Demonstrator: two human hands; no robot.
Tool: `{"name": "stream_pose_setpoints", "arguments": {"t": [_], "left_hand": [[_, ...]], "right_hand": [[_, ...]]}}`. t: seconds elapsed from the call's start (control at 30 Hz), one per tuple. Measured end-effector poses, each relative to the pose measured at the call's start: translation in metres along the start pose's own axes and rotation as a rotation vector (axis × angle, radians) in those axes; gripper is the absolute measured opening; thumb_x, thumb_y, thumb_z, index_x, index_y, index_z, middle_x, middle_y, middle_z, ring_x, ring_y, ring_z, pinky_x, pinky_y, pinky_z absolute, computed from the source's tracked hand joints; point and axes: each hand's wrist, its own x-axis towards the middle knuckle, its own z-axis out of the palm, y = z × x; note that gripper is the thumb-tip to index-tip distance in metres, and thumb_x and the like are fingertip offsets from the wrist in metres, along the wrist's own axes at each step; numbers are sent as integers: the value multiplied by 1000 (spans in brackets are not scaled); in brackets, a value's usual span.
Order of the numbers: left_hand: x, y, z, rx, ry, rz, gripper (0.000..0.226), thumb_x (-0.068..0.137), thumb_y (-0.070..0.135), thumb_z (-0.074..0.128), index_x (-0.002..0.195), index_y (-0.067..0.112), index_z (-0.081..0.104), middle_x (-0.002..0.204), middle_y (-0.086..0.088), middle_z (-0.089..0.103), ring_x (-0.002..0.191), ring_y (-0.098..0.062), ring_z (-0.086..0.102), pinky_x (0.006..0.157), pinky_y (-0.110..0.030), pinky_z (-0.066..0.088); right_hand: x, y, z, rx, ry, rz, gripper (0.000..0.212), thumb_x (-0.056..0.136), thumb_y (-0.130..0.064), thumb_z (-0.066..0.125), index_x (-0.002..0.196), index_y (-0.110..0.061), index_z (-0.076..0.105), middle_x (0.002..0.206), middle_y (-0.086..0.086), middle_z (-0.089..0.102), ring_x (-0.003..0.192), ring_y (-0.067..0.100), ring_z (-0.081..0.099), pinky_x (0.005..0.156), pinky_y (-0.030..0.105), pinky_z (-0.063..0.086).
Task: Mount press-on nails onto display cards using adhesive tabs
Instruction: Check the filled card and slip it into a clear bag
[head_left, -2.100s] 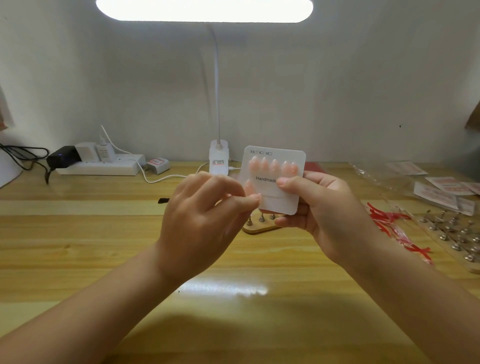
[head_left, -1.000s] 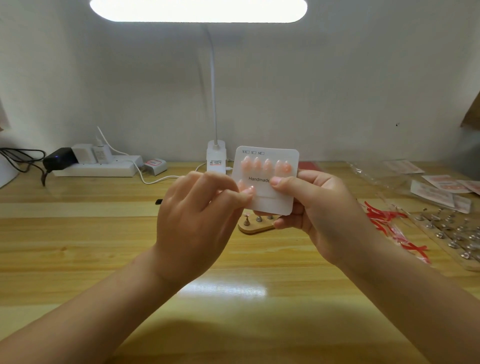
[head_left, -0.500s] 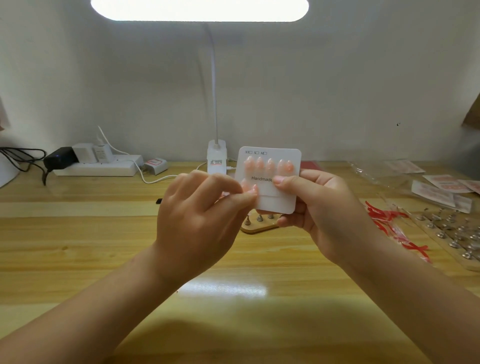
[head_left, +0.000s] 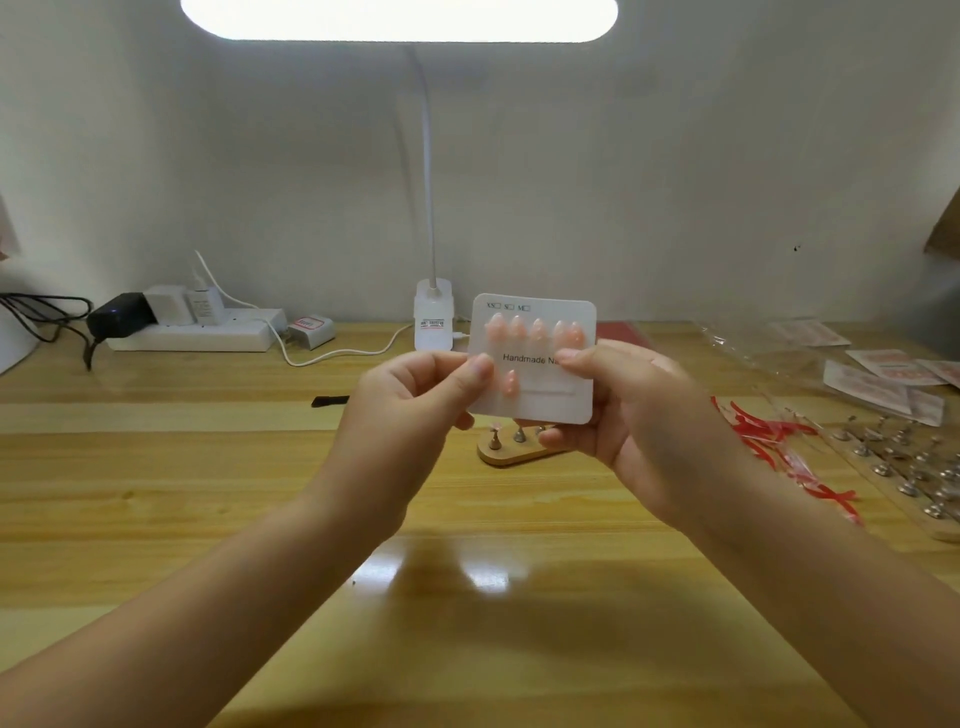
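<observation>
I hold a white display card (head_left: 545, 400) upright above the wooden desk. It reads "Handmade Na…" and carries a top row of several pink press-on nails (head_left: 537, 330). One more pink nail (head_left: 511, 383) sits lower left on the card. My right hand (head_left: 628, 415) grips the card's right side, thumb on the front and fingers behind. My left hand (head_left: 410, 415) pinches the card's left edge with thumb and curled fingers. Behind the card stands a wooden nail stand (head_left: 511, 448) with small metal pegs, partly hidden.
A desk lamp base (head_left: 434, 314) and a power strip (head_left: 192, 335) with plugs and cables stand at the back. At the right lie red adhesive-tab strips (head_left: 769, 436), a board of metal pegs (head_left: 904, 462), white packets (head_left: 878, 387) and clear plastic wrap. A small black item (head_left: 330, 400) lies at centre left.
My left fingers have drawn back from the card's lower left to its edge, uncovering a pink nail stuck there. The card has stayed in my right hand.
</observation>
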Motion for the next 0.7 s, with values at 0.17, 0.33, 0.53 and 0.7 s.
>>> {"name": "stream_pose_setpoints", "arguments": {"t": [0.17, 0.33, 0.53, 0.7], "left_hand": [[-4, -2, 2, -28, 6, 48, 13, 77, 32, 65, 73, 24, 74, 63, 10, 68, 55, 3, 55, 52, -9, 43], [-5, -2, 3, 45, -20, 144, 15, 88, 14, 64, 79, 24, 70, 62, 16, 68, 56, 7, 58, 51, -5, 41], [-4, -7, 4, 119, -26, 127, 13, 87, 14, 67, 80, 24, 71, 64, 12, 69, 58, 3, 60, 51, -9, 43], [-3, -13, 4, 138, -18, 81, 9, 88, 17, 68, 81, 22, 72, 77, -3, 74, 77, -25, 69, 70, -34, 55]], "right_hand": [[-2, 6, 2, -84, -112, -30, 27, 84, -4, 69, 110, -9, 63, 89, 6, 74, 80, 20, 70, 66, 26, 57], [-1, 11, 1, -132, -51, -68, 34, 83, -1, 69, 115, -9, 59, 97, 12, 73, 83, 25, 71, 67, 28, 57], [0, 18, 0, -150, -18, -109, 32, 84, 2, 68, 114, -5, 60, 97, 17, 73, 77, 22, 70, 61, 24, 55], [2, 22, 0, -203, -25, -145, 27, 86, 3, 65, 109, -12, 62, 92, 9, 75, 74, 16, 70, 59, 22, 53]]}}
